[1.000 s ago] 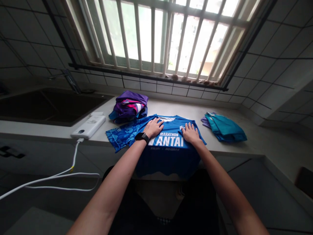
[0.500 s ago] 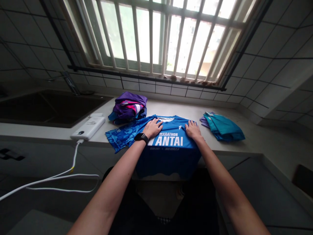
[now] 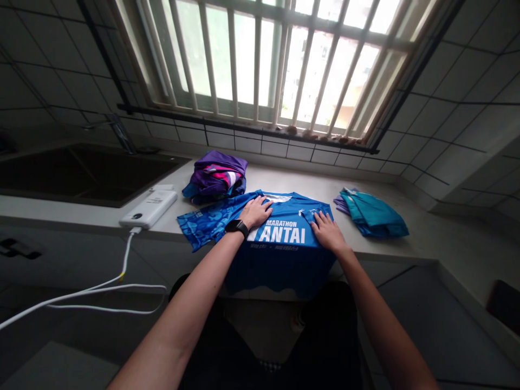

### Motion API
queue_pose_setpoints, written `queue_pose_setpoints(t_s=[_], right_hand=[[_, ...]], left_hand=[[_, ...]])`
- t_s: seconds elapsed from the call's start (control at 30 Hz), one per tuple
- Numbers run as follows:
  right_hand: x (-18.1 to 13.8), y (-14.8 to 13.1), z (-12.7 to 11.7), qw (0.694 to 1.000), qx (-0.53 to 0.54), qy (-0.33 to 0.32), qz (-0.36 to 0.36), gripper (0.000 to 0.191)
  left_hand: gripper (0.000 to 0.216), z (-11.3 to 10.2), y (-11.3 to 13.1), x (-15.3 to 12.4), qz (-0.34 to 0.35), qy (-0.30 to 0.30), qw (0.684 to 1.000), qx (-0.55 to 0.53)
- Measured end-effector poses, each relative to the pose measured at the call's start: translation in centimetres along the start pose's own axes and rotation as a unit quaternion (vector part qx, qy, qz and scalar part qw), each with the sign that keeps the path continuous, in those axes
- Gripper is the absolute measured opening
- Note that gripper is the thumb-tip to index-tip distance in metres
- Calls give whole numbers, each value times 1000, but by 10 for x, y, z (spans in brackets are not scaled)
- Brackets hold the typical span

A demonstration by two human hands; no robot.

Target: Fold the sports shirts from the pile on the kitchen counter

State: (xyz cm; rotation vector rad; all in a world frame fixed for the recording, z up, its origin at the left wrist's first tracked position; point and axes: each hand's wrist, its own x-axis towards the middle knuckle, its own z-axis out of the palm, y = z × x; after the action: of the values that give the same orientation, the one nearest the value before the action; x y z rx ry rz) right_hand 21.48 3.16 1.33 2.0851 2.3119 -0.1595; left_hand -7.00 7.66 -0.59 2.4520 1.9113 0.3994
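Observation:
A blue marathon T-shirt [image 3: 280, 254] with white lettering lies on the grey counter [image 3: 406, 246], its lower half hanging over the front edge. My left hand [image 3: 255, 211], with a black watch on the wrist, rests flat on the shirt's chest, fingers spread. My right hand [image 3: 327, 232] lies flat on the shirt's right side, fingers stretched out over the folded-in right sleeve. The left sleeve [image 3: 203, 223] is spread out on the counter.
A purple bundle of clothes [image 3: 215, 176] sits behind the shirt at the left. Folded teal garments [image 3: 371, 214] lie to the right. A white power bank [image 3: 148, 209] with a dangling white cable lies beside a dark sink [image 3: 77, 173]. A barred window is above.
The shirt's right sleeve has been folded inward, and my right hand has slid down and back along the right side. My left hand has stayed in place.

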Motion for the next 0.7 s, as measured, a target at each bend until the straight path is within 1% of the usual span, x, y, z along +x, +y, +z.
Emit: queue_pose_setpoints(t_s=[0.13, 0.2, 0.27, 0.33, 0.4, 0.47, 0.57, 0.63, 0.7], right_hand=[[7, -8, -18, 999, 4, -25, 27, 67], [12, -16, -26, 1000, 6, -20, 9, 67], [18, -29, -29, 999, 8, -8, -36, 65], [24, -43, -26, 997, 13, -6, -79, 64], [30, -55, -20, 995, 20, -11, -98, 63], [35, -62, -12, 995, 27, -8, -95, 63], [39, -63, -4, 995, 38, 5, -90, 64], [40, -61, -3, 995, 41, 10, -91, 64], [40, -59, -3, 995, 40, 9, -94, 64]], left_hand=[[51, -1, 1, 0, -1, 0, 1000, 4], [52, -1, 1, 1, 1, -1, 1000, 7], [51, -2, 1, 1, 4, -1, 1000, 10], [51, -2, 1, 0, 7, 0, 1000, 12], [50, -3, 0, -2, 8, 1, 1000, 17], [50, -4, 1, -4, 8, 2, 1000, 21], [48, -9, 7, -5, 8, 8, 1000, 22], [47, -17, 14, -6, 9, 38, 999, 21], [45, -30, 19, -11, 3, 99, 995, 26]])
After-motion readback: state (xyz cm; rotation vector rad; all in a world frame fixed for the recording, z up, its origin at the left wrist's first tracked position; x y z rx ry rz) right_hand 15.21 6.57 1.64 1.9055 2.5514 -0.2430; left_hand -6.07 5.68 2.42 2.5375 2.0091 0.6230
